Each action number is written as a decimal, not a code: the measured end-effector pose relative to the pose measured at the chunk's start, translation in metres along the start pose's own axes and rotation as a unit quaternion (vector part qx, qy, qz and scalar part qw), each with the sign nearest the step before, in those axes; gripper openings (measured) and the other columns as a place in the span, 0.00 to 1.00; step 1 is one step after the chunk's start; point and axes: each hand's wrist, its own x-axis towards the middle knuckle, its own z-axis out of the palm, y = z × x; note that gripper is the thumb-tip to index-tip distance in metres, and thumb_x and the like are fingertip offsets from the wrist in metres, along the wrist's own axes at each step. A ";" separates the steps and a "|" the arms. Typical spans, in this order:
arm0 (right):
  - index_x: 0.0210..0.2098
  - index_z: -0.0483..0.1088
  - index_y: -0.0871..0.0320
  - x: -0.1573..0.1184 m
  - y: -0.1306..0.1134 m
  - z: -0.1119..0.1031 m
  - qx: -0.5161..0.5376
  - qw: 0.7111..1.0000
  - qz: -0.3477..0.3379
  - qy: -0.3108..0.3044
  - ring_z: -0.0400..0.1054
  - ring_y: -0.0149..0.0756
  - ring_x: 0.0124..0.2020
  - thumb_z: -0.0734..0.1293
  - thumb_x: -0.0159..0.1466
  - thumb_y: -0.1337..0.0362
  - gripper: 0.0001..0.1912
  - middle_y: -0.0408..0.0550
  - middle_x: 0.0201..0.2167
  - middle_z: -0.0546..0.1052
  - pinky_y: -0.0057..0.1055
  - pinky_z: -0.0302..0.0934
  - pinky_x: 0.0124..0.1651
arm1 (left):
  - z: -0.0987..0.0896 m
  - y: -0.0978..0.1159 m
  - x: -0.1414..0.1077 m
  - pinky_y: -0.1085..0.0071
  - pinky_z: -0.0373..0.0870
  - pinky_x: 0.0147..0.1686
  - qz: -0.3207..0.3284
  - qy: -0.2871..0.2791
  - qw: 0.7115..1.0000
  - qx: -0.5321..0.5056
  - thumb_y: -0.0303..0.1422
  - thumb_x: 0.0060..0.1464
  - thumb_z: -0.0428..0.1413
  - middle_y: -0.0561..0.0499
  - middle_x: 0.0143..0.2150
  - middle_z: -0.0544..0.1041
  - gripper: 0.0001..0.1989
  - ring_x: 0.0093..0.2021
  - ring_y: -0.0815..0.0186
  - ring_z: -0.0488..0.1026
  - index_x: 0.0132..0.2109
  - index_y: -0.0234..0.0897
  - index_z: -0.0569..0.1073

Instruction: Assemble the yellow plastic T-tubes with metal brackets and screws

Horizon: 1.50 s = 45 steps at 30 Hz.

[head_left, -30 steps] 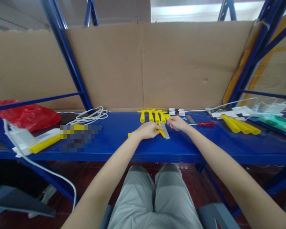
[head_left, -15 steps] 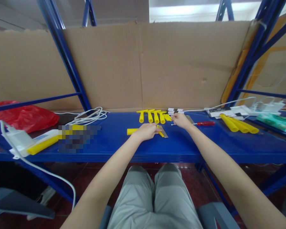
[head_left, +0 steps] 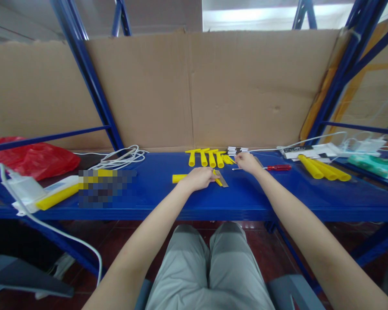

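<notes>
My left hand point(head_left: 200, 178) is closed around a scraper with a yellow tubular handle point(head_left: 178, 178). Its yellow crosspiece and flat metal blade point(head_left: 223, 178) stick out to the right of my fingers. Farther back, my right hand point(head_left: 246, 163) has its fingers pinched together beside a small heap of yellow pieces point(head_left: 227, 159); anything between the fingertips is too small to make out. A red-handled screwdriver point(head_left: 280, 167) lies at my right wrist, its shaft partly under the hand. Behind the left hand stands a row of several yellow T-shaped handles point(head_left: 212, 158).
White-and-black small blocks point(head_left: 235, 150) lie by the cardboard back wall point(head_left: 194, 94). Yellow tubes point(head_left: 325, 168) rest on the right of the blue shelf point(head_left: 155, 189). A coiled white cable point(head_left: 123, 157), red plastic bag point(head_left: 39, 157) and power strip point(head_left: 60, 185) occupy the left.
My right hand has shifted very slightly to the right, at the small yellow pieces. The left hand keeps its hold on the scraper and has barely moved.
</notes>
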 end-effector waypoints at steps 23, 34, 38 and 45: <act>0.37 0.77 0.62 0.005 0.007 0.006 -0.013 1.000 0.004 0.012 0.72 0.35 0.36 0.60 0.61 0.71 0.14 0.52 0.35 0.80 0.23 0.57 0.36 | 0.002 -0.001 0.002 0.69 0.68 0.44 -0.002 0.012 0.999 -0.047 0.30 0.61 0.50 0.45 0.46 0.77 0.17 0.47 0.59 0.74 0.54 0.43 0.76; 0.38 0.78 0.62 0.024 0.007 0.021 -0.119 0.991 0.000 -0.059 0.73 0.42 0.45 0.61 0.61 0.71 0.14 0.58 0.42 0.80 0.28 0.61 0.44 | 0.003 -0.002 0.002 0.68 0.68 0.43 0.020 0.015 0.999 -0.043 0.30 0.61 0.49 0.44 0.45 0.77 0.17 0.46 0.58 0.74 0.54 0.42 0.76; 0.41 0.78 0.65 0.030 0.001 0.022 -0.168 0.984 -0.008 -0.058 0.72 0.47 0.48 0.60 0.61 0.69 0.15 0.64 0.44 0.78 0.32 0.62 0.46 | 0.003 -0.002 0.001 0.68 0.68 0.44 0.024 0.017 0.999 -0.044 0.30 0.61 0.49 0.45 0.45 0.77 0.17 0.47 0.58 0.74 0.53 0.43 0.76; 0.41 0.78 0.63 0.041 -0.001 0.023 -0.164 0.984 0.004 -0.072 0.73 0.47 0.46 0.65 0.59 0.64 0.14 0.63 0.40 0.79 0.31 0.63 0.42 | 0.003 -0.001 0.001 0.68 0.68 0.44 0.028 0.027 0.998 -0.052 0.29 0.60 0.50 0.45 0.45 0.78 0.17 0.47 0.58 0.74 0.52 0.43 0.77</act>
